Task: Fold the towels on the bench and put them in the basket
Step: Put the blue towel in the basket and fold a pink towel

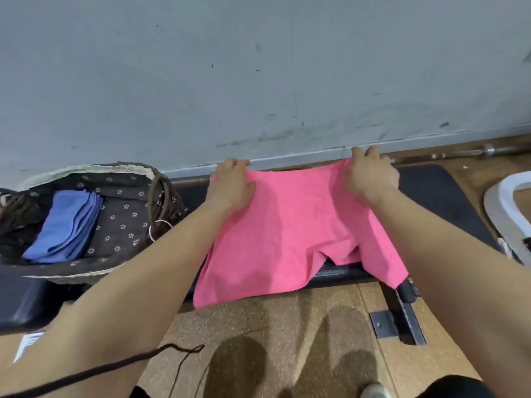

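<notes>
Lying folded in the basket, blue towels; pink towel outside.

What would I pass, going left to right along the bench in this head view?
Basket with folded blue towels → left hand → middle of the pink towel → right hand → white plastic object at the edge.

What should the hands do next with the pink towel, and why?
Probably bring both far corners toward the near edge to fold it in half. The left hand and right hand each pinch a far corner of the pink towel, which lies spread, unfolded, across the bench; its near edge hangs over the front.
</notes>
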